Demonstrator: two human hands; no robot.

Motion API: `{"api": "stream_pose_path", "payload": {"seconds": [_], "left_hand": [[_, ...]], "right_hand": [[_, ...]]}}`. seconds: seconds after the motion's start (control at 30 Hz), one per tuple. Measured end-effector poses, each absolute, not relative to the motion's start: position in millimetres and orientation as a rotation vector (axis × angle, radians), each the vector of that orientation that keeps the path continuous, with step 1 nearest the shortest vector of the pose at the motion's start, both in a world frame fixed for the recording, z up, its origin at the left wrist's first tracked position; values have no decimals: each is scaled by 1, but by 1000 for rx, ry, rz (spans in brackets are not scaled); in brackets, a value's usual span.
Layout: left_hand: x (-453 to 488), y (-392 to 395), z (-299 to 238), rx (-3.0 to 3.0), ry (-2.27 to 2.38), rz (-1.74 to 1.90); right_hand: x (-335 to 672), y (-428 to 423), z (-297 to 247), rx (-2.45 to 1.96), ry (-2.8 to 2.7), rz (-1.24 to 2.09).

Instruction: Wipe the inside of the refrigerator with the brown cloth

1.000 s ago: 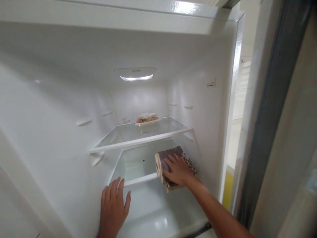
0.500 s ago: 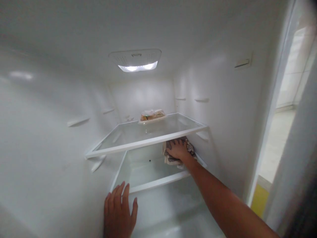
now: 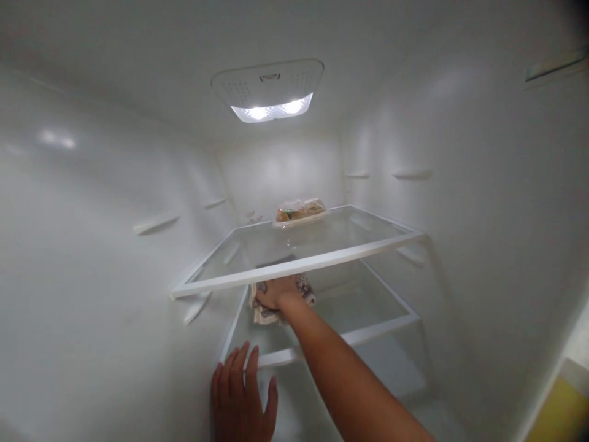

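Observation:
Inside the fridge, my right hand (image 3: 278, 292) reaches under the upper shelf and presses on a folded patterned cloth (image 3: 264, 315), brown and cream. The cloth lies against the lower glass shelf (image 3: 381, 329), toward its left side. Part of the hand and cloth is behind the upper shelf's front edge. My left hand (image 3: 242, 396) is open, fingers stretched upward, by the front left corner of the lower shelf. Nothing is in it.
Above is the upper glass shelf (image 3: 317, 261), carrying a wrapped food tray (image 3: 301, 212) at the back. A lit lamp (image 3: 271, 109) is set in the ceiling. Shelf supports (image 3: 156, 224) stick out from the side walls. Something yellow (image 3: 559, 405) shows at lower right.
My right hand has moved the cloth from the right side of the lower shelf to the left. The view has shifted slightly; my left hand stays near the shelf corner.

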State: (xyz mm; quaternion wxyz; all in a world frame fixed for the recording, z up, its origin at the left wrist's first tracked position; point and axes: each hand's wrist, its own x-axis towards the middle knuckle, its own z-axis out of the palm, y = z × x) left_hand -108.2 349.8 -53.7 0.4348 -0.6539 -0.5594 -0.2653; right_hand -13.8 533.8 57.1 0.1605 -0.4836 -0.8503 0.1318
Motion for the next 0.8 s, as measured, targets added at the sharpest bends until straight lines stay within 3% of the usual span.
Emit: {"api": "stream_pose_path", "payload": {"seconds": [0.2,0.43,0.8], "left_hand": [[-105,346,-55,-1640,-1428,-625],[-105,343,-53,-1663,-1413,-652],[-108,345,-50,-1684,-1418,-658]], "right_hand": [[-35,502,61,-1245,-2520,428],[16,452,58,-1069,-2604,483],[167,418,40,-1697,-2174,207]]}}
